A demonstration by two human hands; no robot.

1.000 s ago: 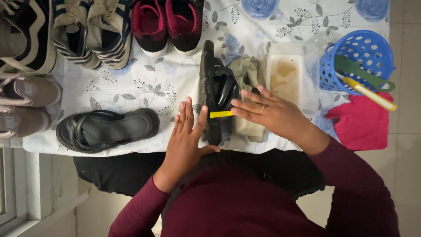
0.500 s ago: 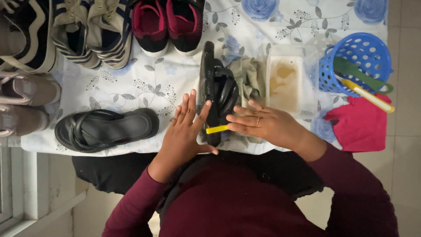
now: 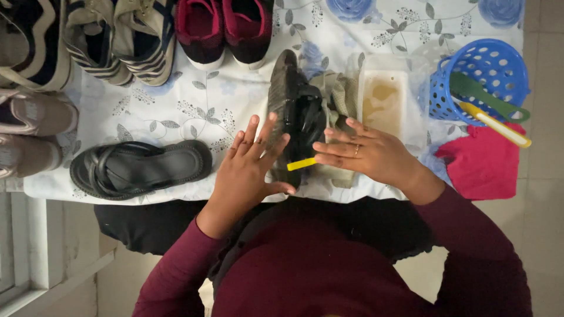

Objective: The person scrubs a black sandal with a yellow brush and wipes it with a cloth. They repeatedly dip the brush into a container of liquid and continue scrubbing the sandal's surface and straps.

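View from above, a person at a bench point(image 3: 176, 111) covered by a white cloth with blue and grey flowers; left hand point(image 3: 249, 164) flat, fingers spread, palm steadying a black sandal point(image 3: 294, 111) that stands on its edge near the middle of the bench, its grip released rather than closed; right hand point(image 3: 367, 155) grasping a brush with a yellow handle point(image 3: 301, 164), whose end shows between the two hands, the head hidden against the sandal.

Progress, as a judgement: this sandal looks to be mid-clean; its mate point(image 3: 141, 169) lies flat to the left, apart from both hands, with no sign that it has been handled; a greyish cloth point(image 3: 338, 97) sits just behind the upright sandal, and beside it a clear tub of brownish water point(image 3: 382, 97).

Surroundings: sneakers point(image 3: 223, 26) in rows along the far and left edges; a blue perforated basket point(image 3: 484, 79) at the right holding green and yellow tools; a pink cloth point(image 3: 484, 167) near it; pale tiled floor point(image 3: 543, 235) beyond the bench; a white window frame point(image 3: 23, 246) at lower left.
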